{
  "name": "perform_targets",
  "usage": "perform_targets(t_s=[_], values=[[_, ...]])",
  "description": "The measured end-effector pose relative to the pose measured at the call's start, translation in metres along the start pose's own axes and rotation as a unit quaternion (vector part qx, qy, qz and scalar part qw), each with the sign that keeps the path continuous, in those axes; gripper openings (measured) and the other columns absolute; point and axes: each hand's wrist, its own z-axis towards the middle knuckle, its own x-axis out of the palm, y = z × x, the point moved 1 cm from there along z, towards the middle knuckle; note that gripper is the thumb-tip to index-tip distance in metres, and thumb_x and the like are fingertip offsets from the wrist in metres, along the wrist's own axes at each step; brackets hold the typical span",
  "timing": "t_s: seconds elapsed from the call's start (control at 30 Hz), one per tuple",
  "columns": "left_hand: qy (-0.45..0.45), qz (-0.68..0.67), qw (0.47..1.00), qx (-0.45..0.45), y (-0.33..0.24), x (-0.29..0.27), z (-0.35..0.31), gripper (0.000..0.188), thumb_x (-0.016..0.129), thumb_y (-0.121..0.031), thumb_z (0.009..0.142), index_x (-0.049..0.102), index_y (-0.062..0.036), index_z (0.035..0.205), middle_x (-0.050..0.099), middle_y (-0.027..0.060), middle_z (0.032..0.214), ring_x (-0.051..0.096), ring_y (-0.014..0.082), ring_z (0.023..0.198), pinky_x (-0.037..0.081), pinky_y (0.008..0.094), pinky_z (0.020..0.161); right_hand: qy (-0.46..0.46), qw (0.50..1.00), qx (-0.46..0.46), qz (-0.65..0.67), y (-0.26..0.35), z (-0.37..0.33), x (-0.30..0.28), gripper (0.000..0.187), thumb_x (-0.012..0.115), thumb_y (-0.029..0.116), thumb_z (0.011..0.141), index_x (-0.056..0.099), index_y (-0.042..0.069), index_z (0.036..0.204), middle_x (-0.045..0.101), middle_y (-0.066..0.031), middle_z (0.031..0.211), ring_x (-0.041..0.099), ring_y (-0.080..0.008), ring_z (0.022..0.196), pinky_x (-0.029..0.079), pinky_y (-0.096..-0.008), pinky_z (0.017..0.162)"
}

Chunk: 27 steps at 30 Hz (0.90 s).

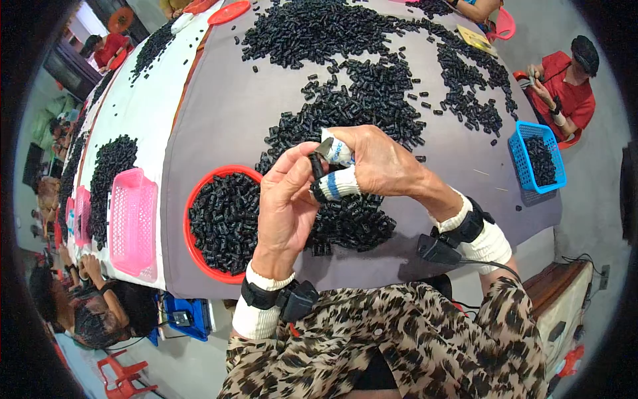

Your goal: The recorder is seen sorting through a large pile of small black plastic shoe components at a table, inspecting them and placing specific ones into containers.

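Toward the near surface edge (pixel 193 284), left hand (pixel 284 209) is pinching one piece (pixel 316 165), right hand (pixel 385 159) clamping blade-like tool (pixel 324 145); heap (pixel 372 96) apparently awaiting work.

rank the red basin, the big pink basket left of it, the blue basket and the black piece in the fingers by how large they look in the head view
Red basin, partly hidden
Pink basket
Blue basket, though nearness to the camera leaves real sizes unsure
Black piece, clearly smallest

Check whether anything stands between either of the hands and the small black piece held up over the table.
Nothing visible blocks the left hand, which pinches the black piece directly. The right hand is close by, wearing white finger coverings; whether these touch it is unclear.
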Motion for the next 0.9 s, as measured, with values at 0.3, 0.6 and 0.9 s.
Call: perform_targets(t_s=[0.3, 0.6, 0.9], values=[[-0.024, 0.048, 0.999, -0.009, 0.001, -0.001, 0.002, 0.019, 0.056, -0.008, 0.083, 0.055, 0.0001, 0.101, 0.06, 0.0047, 0.09, 0.058, 0.0108, 0.081, 0.047, 0.0241, 0.074, -0.01, 1.0, 0.015, 0.022, -0.005, 0.001, 0.003, 0.032, 0.074, 0.026, 0.062, 0.055, 0.002, 0.072, 0.055, -0.0038, 0.062, 0.049, -0.012, 0.057, 0.04, -0.0278, 0.053], [0.0, 0.006, 1.0, 0.002, 0.002, -0.003, 0.001, 0.021, 0.051, -0.013, 0.089, 0.054, -0.0003, 0.105, 0.06, 0.0063, 0.092, 0.059, 0.0128, 0.083, 0.049, 0.0282, 0.074, 0.01, 1.0, -0.017, 0.02, -0.014, 0.004, 0.006, 0.034, 0.073, 0.029, 0.064, 0.055, 0.001, 0.073, 0.052, -0.006, 0.06, 0.049, -0.0151, 0.056, 0.04, -0.0303, 0.053], [-0.021, 0.037, 0.999, 0.01, -0.002, -0.003, -0.004, 0.02, 0.051, -0.012, 0.088, 0.055, 0.0006, 0.103, 0.06, 0.0067, 0.092, 0.058, 0.0121, 0.082, 0.049, 0.0268, 0.074, 0.048, 0.997, -0.061, -0.026, -0.013, 0.008, 0.011, 0.035, 0.065, 0.033, 0.07, 0.055, 0.0, 0.076, 0.056, -0.0105, 0.063, 0.052, -0.0213, 0.057, 0.041, -0.0338, 0.055]])
